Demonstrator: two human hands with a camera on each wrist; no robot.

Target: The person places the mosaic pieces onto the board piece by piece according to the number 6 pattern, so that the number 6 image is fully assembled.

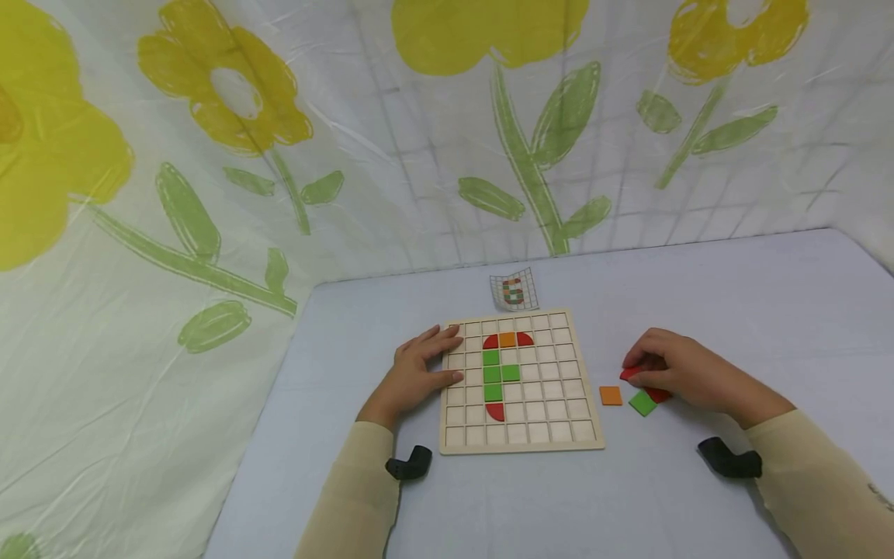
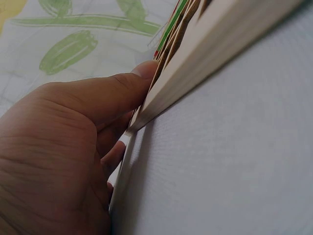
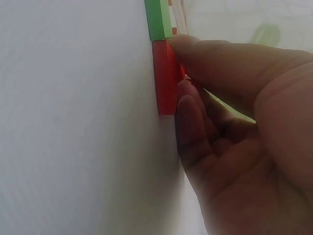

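A square wooden grid board (image 1: 524, 436) lies on the table. In its cells sit green square tiles (image 1: 492, 374), an orange square tile (image 1: 507, 339) and red rounded-corner tiles (image 1: 495, 411). My left hand (image 1: 417, 374) rests on the board's left edge, fingers spread; the left wrist view shows the thumb (image 2: 115, 95) against the rim. Right of the board, my right hand (image 1: 687, 376) pinches a red tile (image 1: 630, 373) between thumb and fingers. Another red tile (image 1: 659, 395), partly under that hand, touches a loose green tile (image 1: 643, 403). A loose orange tile (image 1: 611, 396) lies nearer the board.
A small gridded paper card (image 1: 514, 290) with a coloured pattern lies just behind the board. Black wrist devices (image 1: 729, 458) sit at both cuffs. A flower-printed curtain (image 1: 419, 155) hangs behind and left of the pale table (image 1: 559, 505).
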